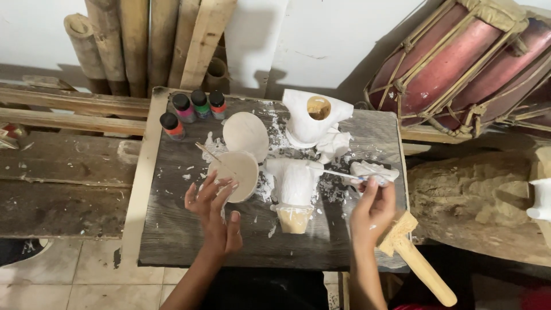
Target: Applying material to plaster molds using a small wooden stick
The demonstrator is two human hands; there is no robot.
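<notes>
My left hand hovers with fingers spread over a round pale disc on the dark wooden board; its fingertips touch the disc's lower edge. A thin stick lies across that disc. My right hand pinches a thin brush, whose tip points left at a white-coated carved wooden figure lying in the board's middle. A second disc lies just behind the first. Another white-coated hollow piece stands at the back. A small white carved part lies by my right fingers.
Several small paint bottles with black caps stand at the board's back left. A wooden mallet rests at the board's right corner. Bamboo poles lean on the wall, red drums sit at the right, and a rough log lies beside the board.
</notes>
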